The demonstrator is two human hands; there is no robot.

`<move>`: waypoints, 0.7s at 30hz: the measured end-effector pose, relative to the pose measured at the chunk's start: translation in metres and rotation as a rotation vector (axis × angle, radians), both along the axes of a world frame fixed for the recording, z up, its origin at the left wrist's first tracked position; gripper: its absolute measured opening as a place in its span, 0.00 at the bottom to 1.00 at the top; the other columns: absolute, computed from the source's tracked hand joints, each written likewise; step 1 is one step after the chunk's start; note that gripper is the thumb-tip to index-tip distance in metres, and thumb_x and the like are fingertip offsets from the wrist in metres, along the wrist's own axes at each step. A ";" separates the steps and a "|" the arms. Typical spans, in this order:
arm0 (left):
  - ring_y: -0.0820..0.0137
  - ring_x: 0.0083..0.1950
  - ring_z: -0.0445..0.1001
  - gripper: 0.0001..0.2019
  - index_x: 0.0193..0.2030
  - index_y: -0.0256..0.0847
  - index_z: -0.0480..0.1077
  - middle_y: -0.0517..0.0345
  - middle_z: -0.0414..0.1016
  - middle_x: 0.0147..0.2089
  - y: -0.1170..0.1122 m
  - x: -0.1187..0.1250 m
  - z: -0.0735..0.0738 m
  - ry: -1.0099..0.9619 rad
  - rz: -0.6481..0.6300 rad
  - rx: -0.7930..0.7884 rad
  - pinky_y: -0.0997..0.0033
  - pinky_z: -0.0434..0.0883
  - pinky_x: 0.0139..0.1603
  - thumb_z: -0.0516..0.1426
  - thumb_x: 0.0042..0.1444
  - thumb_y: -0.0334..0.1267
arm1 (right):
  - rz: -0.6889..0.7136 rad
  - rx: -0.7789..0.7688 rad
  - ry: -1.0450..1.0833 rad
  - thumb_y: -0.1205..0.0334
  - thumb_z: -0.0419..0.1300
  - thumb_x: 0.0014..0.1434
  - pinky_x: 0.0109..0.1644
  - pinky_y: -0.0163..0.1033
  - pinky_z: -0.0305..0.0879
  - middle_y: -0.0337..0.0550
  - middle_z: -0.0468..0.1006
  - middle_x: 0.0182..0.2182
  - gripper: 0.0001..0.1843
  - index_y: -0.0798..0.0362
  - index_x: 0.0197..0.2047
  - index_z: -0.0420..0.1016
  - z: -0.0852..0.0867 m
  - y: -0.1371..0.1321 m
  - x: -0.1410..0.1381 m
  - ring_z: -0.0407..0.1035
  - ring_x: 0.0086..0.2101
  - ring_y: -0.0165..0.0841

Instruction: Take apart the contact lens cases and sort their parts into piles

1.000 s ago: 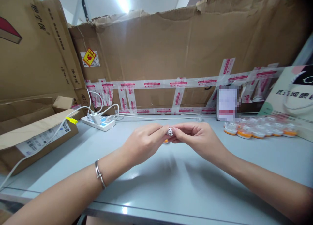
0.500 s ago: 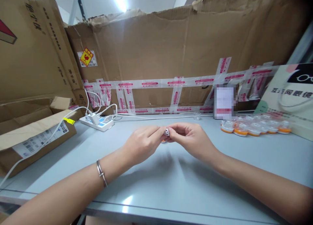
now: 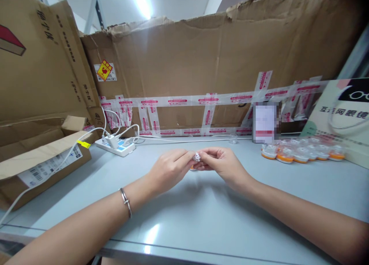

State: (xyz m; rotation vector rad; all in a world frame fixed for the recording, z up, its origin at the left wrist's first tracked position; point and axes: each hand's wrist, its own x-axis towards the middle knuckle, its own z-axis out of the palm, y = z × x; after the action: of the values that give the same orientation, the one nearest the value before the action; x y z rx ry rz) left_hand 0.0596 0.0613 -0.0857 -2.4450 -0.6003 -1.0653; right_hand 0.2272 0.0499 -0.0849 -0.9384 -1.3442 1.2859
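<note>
Between my two hands, above the grey table (image 3: 173, 215), is a small white piece with a patterned face (image 3: 197, 156); its exact kind is too small to make out. My left hand (image 3: 173, 169) pinches it from the left, fingers pressed together. From the right, the thumb and forefinger of my right hand (image 3: 223, 163) close on the same piece, with the other fingers curled behind. Just below the fingertips an orange-edged thing (image 3: 192, 167) shows, mostly hidden by my left hand.
Several clear, orange-based containers (image 3: 300, 151) cluster at the right, beside a paper bag (image 3: 325, 115). A small clear cup (image 3: 233, 139) stands at the back. On the left are a white power strip (image 3: 123, 149) with cables and an open cardboard box (image 3: 63, 157). Large cardboard (image 3: 178, 57) walls the back.
The white piece has turned a little, so more of its patterned face shows. My right fingers have shifted slightly around it. The whole view has moved slightly.
</note>
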 end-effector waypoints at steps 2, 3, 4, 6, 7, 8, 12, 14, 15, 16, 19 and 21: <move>0.75 0.32 0.71 0.07 0.40 0.36 0.68 0.56 0.74 0.32 0.002 0.001 -0.002 -0.036 -0.042 -0.075 0.76 0.69 0.33 0.50 0.58 0.32 | 0.008 -0.074 -0.014 0.59 0.63 0.46 0.35 0.31 0.70 0.39 0.76 0.20 0.09 0.58 0.26 0.74 0.000 0.001 0.001 0.72 0.25 0.26; 0.75 0.32 0.71 0.07 0.40 0.36 0.68 0.55 0.74 0.32 0.003 0.001 -0.003 -0.059 -0.072 -0.114 0.77 0.70 0.34 0.50 0.58 0.32 | 0.023 -0.113 -0.020 0.60 0.62 0.46 0.35 0.30 0.70 0.39 0.76 0.21 0.09 0.58 0.26 0.74 -0.001 0.001 0.001 0.72 0.26 0.25; 0.75 0.32 0.71 0.07 0.40 0.36 0.68 0.55 0.74 0.33 0.004 0.002 -0.005 -0.092 -0.101 -0.158 0.77 0.70 0.34 0.51 0.57 0.32 | 0.042 -0.150 -0.023 0.60 0.62 0.47 0.35 0.29 0.70 0.40 0.76 0.21 0.08 0.58 0.26 0.75 -0.002 0.002 0.001 0.71 0.26 0.24; 0.76 0.30 0.71 0.07 0.39 0.35 0.70 0.56 0.74 0.31 0.004 0.003 -0.006 -0.192 -0.131 -0.264 0.77 0.69 0.33 0.54 0.54 0.33 | 0.068 -0.209 -0.022 0.61 0.62 0.47 0.34 0.27 0.69 0.40 0.77 0.22 0.08 0.59 0.25 0.74 -0.004 0.005 0.001 0.71 0.25 0.23; 0.76 0.29 0.71 0.07 0.38 0.35 0.70 0.57 0.74 0.30 0.005 0.004 -0.007 -0.259 -0.124 -0.340 0.77 0.69 0.33 0.55 0.53 0.33 | 0.068 -0.231 -0.023 0.62 0.62 0.46 0.33 0.27 0.69 0.41 0.77 0.22 0.07 0.59 0.25 0.74 -0.005 0.007 0.001 0.71 0.25 0.23; 0.76 0.28 0.70 0.06 0.36 0.35 0.71 0.57 0.74 0.29 0.005 0.004 -0.007 -0.336 -0.106 -0.437 0.77 0.69 0.32 0.56 0.51 0.33 | 0.056 -0.250 -0.030 0.62 0.62 0.46 0.33 0.28 0.69 0.42 0.77 0.22 0.07 0.58 0.24 0.74 -0.006 0.010 0.003 0.71 0.25 0.24; 0.75 0.29 0.71 0.09 0.35 0.35 0.72 0.55 0.75 0.32 0.012 0.003 -0.007 -0.637 -0.029 -0.899 0.76 0.69 0.32 0.57 0.50 0.39 | -0.105 -0.175 -0.144 0.64 0.64 0.44 0.33 0.31 0.69 0.43 0.76 0.22 0.05 0.57 0.24 0.74 -0.005 0.037 0.027 0.70 0.24 0.26; 0.74 0.29 0.72 0.12 0.35 0.34 0.72 0.54 0.75 0.33 0.016 0.003 -0.008 -0.733 -0.019 -1.063 0.75 0.70 0.33 0.57 0.50 0.42 | -0.237 -0.028 -0.252 0.63 0.65 0.42 0.31 0.32 0.67 0.41 0.75 0.21 0.06 0.57 0.25 0.75 -0.008 0.055 0.049 0.68 0.23 0.25; 0.74 0.28 0.72 0.13 0.35 0.34 0.72 0.53 0.75 0.33 0.018 0.003 -0.008 -0.761 -0.016 -1.116 0.75 0.70 0.33 0.57 0.50 0.43 | -0.270 -0.003 -0.329 0.62 0.65 0.42 0.30 0.32 0.66 0.41 0.75 0.21 0.07 0.57 0.25 0.76 -0.010 0.065 0.061 0.67 0.23 0.25; 0.75 0.28 0.72 0.14 0.35 0.33 0.72 0.53 0.75 0.33 0.020 0.002 -0.009 -0.777 -0.014 -1.156 0.74 0.70 0.34 0.57 0.49 0.44 | -0.305 -0.002 -0.413 0.61 0.65 0.41 0.28 0.33 0.64 0.42 0.75 0.21 0.07 0.57 0.24 0.76 -0.014 0.073 0.072 0.65 0.22 0.25; 0.75 0.29 0.71 0.15 0.35 0.33 0.72 0.53 0.75 0.32 0.021 0.002 -0.010 -0.779 -0.016 -1.215 0.74 0.69 0.34 0.57 0.49 0.46 | -0.387 -0.017 -0.557 0.61 0.65 0.39 0.22 0.33 0.57 0.39 0.71 0.16 0.08 0.58 0.20 0.75 -0.029 0.093 0.094 0.60 0.17 0.25; 0.75 0.29 0.71 0.16 0.35 0.33 0.72 0.53 0.75 0.33 0.020 0.002 -0.010 -0.770 -0.017 -1.222 0.74 0.69 0.35 0.57 0.50 0.46 | -0.402 -0.018 -0.585 0.61 0.66 0.37 0.21 0.33 0.53 0.37 0.68 0.13 0.09 0.58 0.19 0.74 -0.038 0.100 0.099 0.57 0.16 0.24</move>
State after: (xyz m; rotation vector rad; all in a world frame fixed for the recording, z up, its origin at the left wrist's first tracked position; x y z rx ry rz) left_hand 0.0621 0.0812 -0.0954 -2.8067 -1.9337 -2.0953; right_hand 0.3263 0.1503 -0.1228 -1.5854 -1.4712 0.7382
